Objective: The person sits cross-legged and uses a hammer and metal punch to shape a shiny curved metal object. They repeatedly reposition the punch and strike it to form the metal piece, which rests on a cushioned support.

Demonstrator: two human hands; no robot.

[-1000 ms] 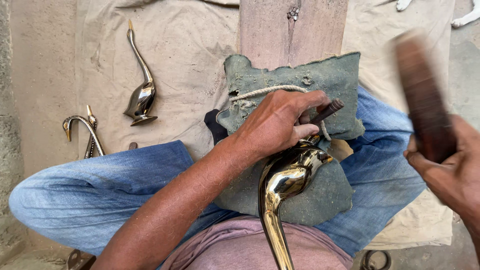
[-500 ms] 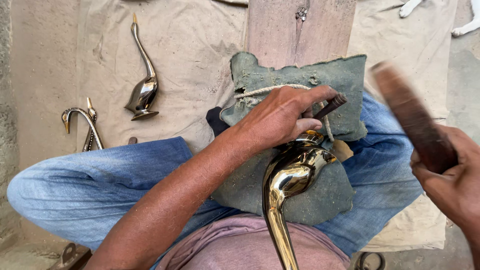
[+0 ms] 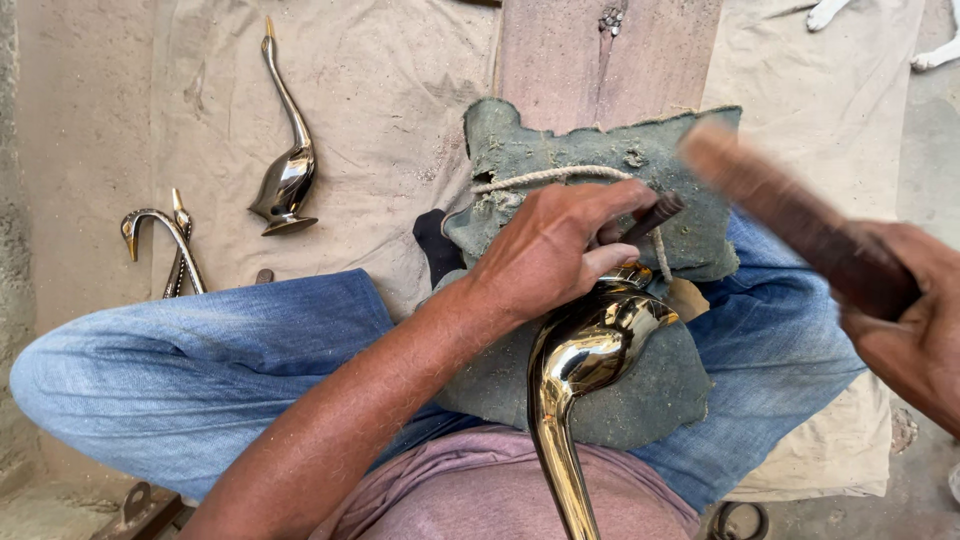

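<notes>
A polished brass swan figure (image 3: 585, 360) is laid across the lap on a grey-green cloth pad (image 3: 600, 160), its body resting on the pad and its long neck running down toward the bottom edge of the view. The pad is bound with a pale cord (image 3: 540, 178) and is backed by a wooden plank (image 3: 600, 60) that runs away toward the top of the frame.

The left hand (image 3: 555, 250) is set on the swan's body, and a short dark punch (image 3: 655, 212) is pinched between its curled fingers and thumb, the tool angled up to the right. Whether the tip touches the brass cannot be told, since it is hidden under the fingers.

The right hand (image 3: 905, 320) is closed tightly around the handle of a wooden mallet (image 3: 790, 215), fingers wrapped together. The mallet is blurred and is held up to the right of the punch, apart from it.

Blue jeans (image 3: 200, 370) are seen on both crossed legs. On the beige ground sheet (image 3: 400, 100) to the left, a second brass swan (image 3: 285, 150) is stood well apart, and a curved brass neck piece (image 3: 160, 235) is laid near the left knee.
</notes>
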